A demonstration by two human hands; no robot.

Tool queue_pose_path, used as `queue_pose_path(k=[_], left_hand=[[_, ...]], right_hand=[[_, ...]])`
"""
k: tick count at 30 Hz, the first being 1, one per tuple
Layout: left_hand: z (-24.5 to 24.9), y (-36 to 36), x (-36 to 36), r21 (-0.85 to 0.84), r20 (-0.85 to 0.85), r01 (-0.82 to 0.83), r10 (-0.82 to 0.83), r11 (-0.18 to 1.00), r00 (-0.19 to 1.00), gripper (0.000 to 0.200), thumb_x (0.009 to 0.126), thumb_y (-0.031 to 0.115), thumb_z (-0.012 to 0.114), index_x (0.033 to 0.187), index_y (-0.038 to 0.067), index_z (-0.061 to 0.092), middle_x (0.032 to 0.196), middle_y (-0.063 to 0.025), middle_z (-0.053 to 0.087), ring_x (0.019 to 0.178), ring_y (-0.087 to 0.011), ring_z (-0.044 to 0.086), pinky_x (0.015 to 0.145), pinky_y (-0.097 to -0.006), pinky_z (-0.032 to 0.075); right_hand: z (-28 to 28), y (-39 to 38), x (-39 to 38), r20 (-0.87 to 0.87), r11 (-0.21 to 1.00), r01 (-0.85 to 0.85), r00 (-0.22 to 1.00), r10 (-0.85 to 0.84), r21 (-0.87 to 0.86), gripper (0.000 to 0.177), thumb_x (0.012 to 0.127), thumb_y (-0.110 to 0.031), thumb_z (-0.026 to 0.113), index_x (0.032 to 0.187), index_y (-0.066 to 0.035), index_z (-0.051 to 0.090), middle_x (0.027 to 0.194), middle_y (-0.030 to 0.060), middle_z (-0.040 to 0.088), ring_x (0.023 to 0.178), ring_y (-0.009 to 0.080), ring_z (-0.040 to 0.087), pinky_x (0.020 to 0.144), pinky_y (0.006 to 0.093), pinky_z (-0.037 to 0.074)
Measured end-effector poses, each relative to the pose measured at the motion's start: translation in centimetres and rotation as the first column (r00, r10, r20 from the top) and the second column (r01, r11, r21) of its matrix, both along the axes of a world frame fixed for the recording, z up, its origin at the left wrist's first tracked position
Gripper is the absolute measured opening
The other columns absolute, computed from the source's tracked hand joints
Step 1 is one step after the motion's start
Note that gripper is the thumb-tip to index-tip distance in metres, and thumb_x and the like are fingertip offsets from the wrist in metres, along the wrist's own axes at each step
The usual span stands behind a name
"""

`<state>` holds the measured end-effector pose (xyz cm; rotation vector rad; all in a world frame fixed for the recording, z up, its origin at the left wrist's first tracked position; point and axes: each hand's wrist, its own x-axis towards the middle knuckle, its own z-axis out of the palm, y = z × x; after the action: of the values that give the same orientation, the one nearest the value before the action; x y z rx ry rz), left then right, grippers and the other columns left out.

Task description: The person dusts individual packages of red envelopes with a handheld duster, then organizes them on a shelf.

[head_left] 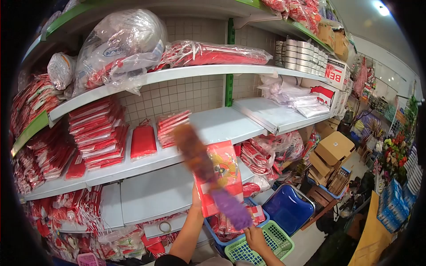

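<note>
My left hand [196,198] is closed on the edge of a flat red packet [231,165] printed with a yellow and dark emblem. In my right hand [256,239], at lower center, is the lower end of a feather duster [198,157]. Brown at the top and purple toward my hand, the duster is smeared by motion and slants across the front of the packet. Beneath both hands, a blue basket [218,237] holds several red packets. A green plastic basket [284,243] sits beside it, close to my right hand.
Shelves [146,166] carry a tall stack of red packets [97,135], a single red packet [143,141] and a smaller pile [171,126]. Large clear bags [128,40] lie on the shelf above. At right are a blue chair [288,208] and cardboard boxes [333,148].
</note>
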<state>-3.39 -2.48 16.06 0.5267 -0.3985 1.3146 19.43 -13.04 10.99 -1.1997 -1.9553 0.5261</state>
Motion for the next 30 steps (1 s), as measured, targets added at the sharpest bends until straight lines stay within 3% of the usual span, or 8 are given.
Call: queue_pose_path(k=[7,10,12,16,19,20,22,30], left_hand=[[3.7,-2.8,3.3,-0.343,-0.378,-0.412,0.278,0.844,0.883,0.052,0.091,0.049,0.036,0.116,0.006,0.048,0.102,-0.0110,0.057,0.092,-0.0286,0.058,0.082,-0.0433,0.048],[-6.5,2.6,-0.8,-0.227,-0.468,-0.633,0.487,0.740,0.738,0.060,0.089,0.058,0.034,0.116,0.007,0.048,0.094,-0.0087,0.059,0.080,-0.0250,0.060,0.068,-0.0390,0.052],[-2.9,1.7,-0.6,-0.047,-0.089,-0.166,0.162,0.985,0.983,0.064,0.087,0.063,0.034,0.116,0.007,0.047,0.096,-0.0094,0.059,0.081,-0.0243,0.060,0.070,-0.0387,0.052],[6.8,-2.8,2.1,-0.362,-0.319,-0.448,0.343,0.817,0.884,0.066,0.087,0.062,0.034,0.126,0.009,0.042,0.105,-0.0104,0.055,0.092,-0.0243,0.057,0.074,-0.0363,0.051],[-0.7,1.1,-0.7,0.041,0.022,-0.212,0.211,0.976,0.977,0.066,0.087,0.062,0.034,0.124,0.008,0.043,0.105,-0.0104,0.055,0.092,-0.0256,0.057,0.073,-0.0369,0.052],[0.0,0.8,-0.7,-0.258,-0.202,-0.428,0.385,0.866,0.901,0.065,0.088,0.061,0.033,0.124,0.009,0.044,0.105,-0.0101,0.055,0.091,-0.0253,0.057,0.071,-0.0361,0.052],[5.1,-2.2,1.0,-0.177,-0.186,-0.277,0.244,0.944,0.952,0.074,0.084,0.066,0.035,0.124,0.004,0.042,0.118,-0.0145,0.052,0.099,-0.0270,0.057,0.086,-0.0425,0.047],[-0.6,-1.4,2.1,-0.344,-0.310,-0.226,0.117,0.911,0.943,0.046,0.084,0.032,0.048,0.115,-0.001,0.050,0.109,-0.0159,0.059,0.094,-0.0274,0.060,0.085,-0.0406,0.048]], right_hand=[[1.7,1.7,-0.8,-0.181,0.982,0.082,0.977,-0.113,-0.172,0.027,0.088,-0.021,0.050,0.079,0.004,0.050,0.065,0.0247,0.056,0.061,0.0443,0.054,0.054,0.0489,0.041],[-0.5,0.6,-0.2,0.024,0.997,-0.077,0.997,0.076,0.018,0.023,0.088,-0.018,0.050,0.081,0.004,0.051,0.063,0.0253,0.055,0.059,0.0441,0.054,0.053,0.0488,0.041],[-1.2,-0.2,0.2,-0.033,0.999,0.009,0.999,-0.010,-0.052,0.021,0.088,-0.017,0.050,0.081,0.004,0.052,0.062,0.0252,0.054,0.058,0.0439,0.053,0.053,0.0490,0.040],[-3.2,-1.3,1.1,-0.100,0.984,0.056,0.992,-0.073,-0.168,0.020,0.087,-0.016,0.050,0.084,0.004,0.051,0.059,0.0249,0.054,0.056,0.0433,0.054,0.051,0.0484,0.041],[-3.3,-1.7,1.6,-0.012,0.995,0.025,1.000,-0.027,-0.098,0.020,0.087,-0.015,0.049,0.082,0.004,0.052,0.060,0.0254,0.054,0.056,0.0434,0.054,0.052,0.0481,0.041],[-3.2,-1.5,1.9,0.004,0.994,0.056,0.998,-0.056,-0.093,0.019,0.087,-0.014,0.048,0.083,0.004,0.053,0.061,0.0257,0.054,0.057,0.0441,0.053,0.054,0.0482,0.040],[-4.8,-0.1,2.6,-0.005,0.981,0.193,0.981,-0.193,0.007,0.024,0.090,-0.018,0.046,0.078,0.002,0.052,0.054,0.0198,0.051,0.048,0.0372,0.051,0.049,0.0423,0.040],[-0.7,3.1,-0.5,-0.883,0.807,-0.456,0.441,-0.161,-0.375,0.045,0.087,-0.048,0.052,0.108,-0.011,0.041,0.066,-0.0029,0.040,0.044,0.0048,0.029,0.039,0.0196,0.019]])
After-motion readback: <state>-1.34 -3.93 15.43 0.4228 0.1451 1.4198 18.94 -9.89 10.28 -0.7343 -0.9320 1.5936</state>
